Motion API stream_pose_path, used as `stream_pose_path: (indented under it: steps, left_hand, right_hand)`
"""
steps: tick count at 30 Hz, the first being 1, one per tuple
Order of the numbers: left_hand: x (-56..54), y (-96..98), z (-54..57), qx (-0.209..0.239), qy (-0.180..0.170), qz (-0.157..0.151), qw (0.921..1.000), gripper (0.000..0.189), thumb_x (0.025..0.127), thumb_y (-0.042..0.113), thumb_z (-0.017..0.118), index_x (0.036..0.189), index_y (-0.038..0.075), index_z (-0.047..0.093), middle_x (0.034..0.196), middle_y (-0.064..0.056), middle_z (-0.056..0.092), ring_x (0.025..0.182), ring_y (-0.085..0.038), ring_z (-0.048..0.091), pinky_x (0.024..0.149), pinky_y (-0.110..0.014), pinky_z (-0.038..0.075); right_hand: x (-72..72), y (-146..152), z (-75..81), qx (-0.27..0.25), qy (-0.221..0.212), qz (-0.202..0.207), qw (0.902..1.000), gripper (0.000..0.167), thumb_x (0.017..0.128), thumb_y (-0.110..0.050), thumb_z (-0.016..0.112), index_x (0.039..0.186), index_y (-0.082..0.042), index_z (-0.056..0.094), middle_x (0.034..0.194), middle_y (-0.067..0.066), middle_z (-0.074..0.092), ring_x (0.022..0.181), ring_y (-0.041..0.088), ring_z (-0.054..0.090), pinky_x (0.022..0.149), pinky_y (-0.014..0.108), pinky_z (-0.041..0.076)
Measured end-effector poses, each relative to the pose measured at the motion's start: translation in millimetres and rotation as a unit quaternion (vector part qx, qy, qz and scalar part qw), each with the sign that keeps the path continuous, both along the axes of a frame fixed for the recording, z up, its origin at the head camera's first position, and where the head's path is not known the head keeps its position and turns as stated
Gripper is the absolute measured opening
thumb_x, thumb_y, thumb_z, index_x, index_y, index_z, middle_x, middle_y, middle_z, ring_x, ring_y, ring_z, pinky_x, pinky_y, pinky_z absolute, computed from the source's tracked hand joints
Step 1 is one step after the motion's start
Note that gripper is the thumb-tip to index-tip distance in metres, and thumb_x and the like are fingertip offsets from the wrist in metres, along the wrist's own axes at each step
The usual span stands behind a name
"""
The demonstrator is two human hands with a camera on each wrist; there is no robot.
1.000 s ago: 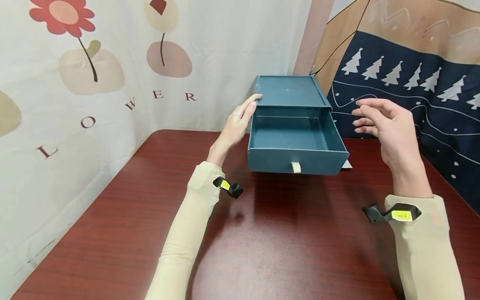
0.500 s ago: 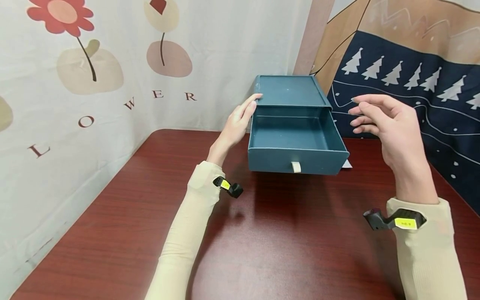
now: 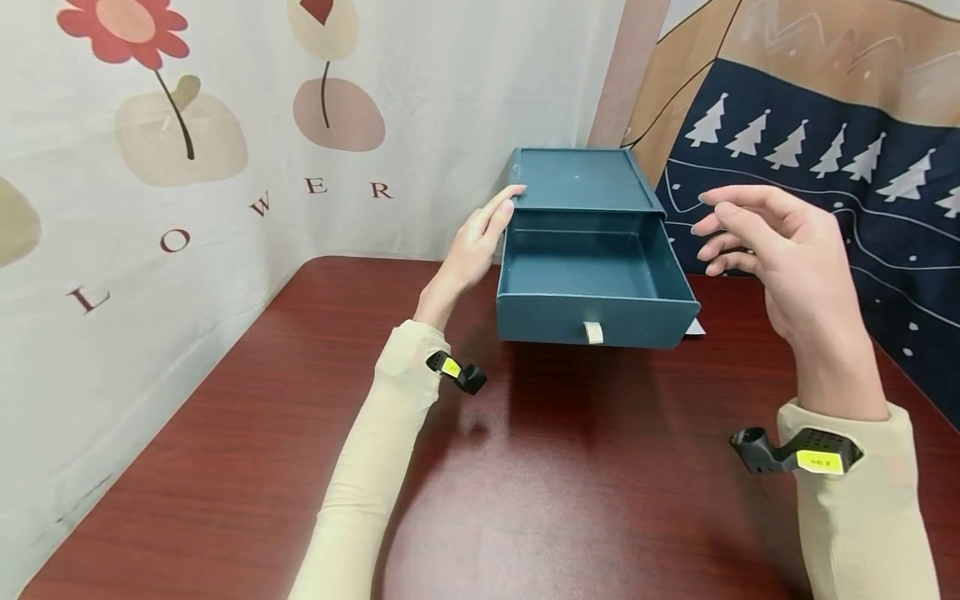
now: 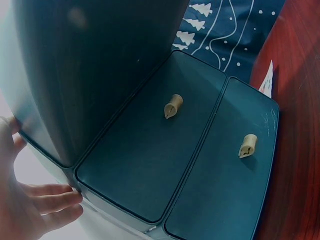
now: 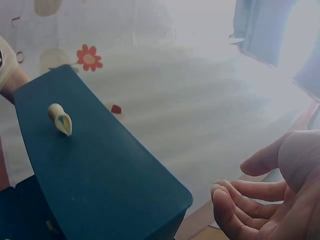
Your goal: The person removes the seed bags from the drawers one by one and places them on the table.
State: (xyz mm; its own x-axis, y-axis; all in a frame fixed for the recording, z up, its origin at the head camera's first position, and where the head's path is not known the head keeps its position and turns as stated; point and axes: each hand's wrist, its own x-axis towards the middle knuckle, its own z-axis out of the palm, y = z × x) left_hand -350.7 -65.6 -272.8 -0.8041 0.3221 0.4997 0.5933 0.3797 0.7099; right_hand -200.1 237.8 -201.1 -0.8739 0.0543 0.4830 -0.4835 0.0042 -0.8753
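Observation:
A blue-green drawer cabinet (image 3: 585, 179) stands at the back of the table. Its top drawer (image 3: 543, 320) is pulled out toward me, with nothing visible inside and a cream pull tab (image 3: 594, 333) on its front. My left hand (image 3: 474, 242) rests its extended fingers along the cabinet's left side, fingertips at the top edge. Below, the left wrist view shows two closed drawers (image 4: 145, 150), each with a cream tab. My right hand (image 3: 798, 258) hovers to the right of the drawer, apart from it, fingers loosely bent and holding nothing.
The cabinet stands on a dark red-brown table (image 3: 300, 417). A bit of white paper (image 3: 696, 328) shows beside its lower right. A white curtain (image 3: 465, 92) with flower prints lies behind on the left, and a navy cloth (image 3: 911, 283) with trees on the right.
My right forearm has shifted slightly to the right and nearer, while its fingertips have risen a little and moved slightly left. The left hand, cabinet and drawer have stayed put.

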Motion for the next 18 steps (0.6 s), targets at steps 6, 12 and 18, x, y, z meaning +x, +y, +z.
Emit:
stream_pose_path:
  steps: [6, 12, 18]
  left_hand:
    - [0.2, 0.4, 0.2, 0.0, -0.002, 0.001, 1.0, 0.048, 0.109, 0.048, 0.032, 0.152, 0.032, 0.046, 0.129, -0.004, 0.055, 0.119, -0.014, 0.047, 0.099, -0.036, 0.037]
    - [0.8, 0.5, 0.9, 0.001, -0.004, 0.004, 1.0, 0.048, 0.109, 0.049, 0.031, 0.152, 0.033, 0.046, 0.143, -0.001, 0.051, 0.124, -0.011, 0.046, 0.103, -0.035, 0.037]
    - [1.5, 0.6, 1.2, 0.001, -0.006, 0.001, 1.0, 0.048, 0.109, 0.05, 0.032, 0.152, 0.034, 0.046, 0.143, 0.0, 0.051, 0.124, -0.011, 0.046, 0.103, -0.035, 0.036]
  right_hand:
    - [5.3, -5, 1.9, -0.007, 0.008, 0.033, 0.9994, 0.02, 0.096, -0.009, 0.069, 0.111, 0.005, 0.07, 0.088, 0.012, 0.071, 0.066, 0.018, 0.067, 0.06, 0.021, 0.055]
    - [9.7, -8, 3.4, -0.003, 0.014, 0.059, 0.9982, 0.015, 0.097, -0.007, 0.067, 0.103, 0.007, 0.068, 0.084, 0.014, 0.07, 0.063, 0.019, 0.068, 0.058, 0.022, 0.056]
    - [13.2, -12, 3.4, 0.006, 0.02, 0.092, 0.9956, 0.015, 0.099, -0.005, 0.064, 0.1, 0.01, 0.066, 0.083, 0.015, 0.069, 0.063, 0.021, 0.068, 0.056, 0.024, 0.056]
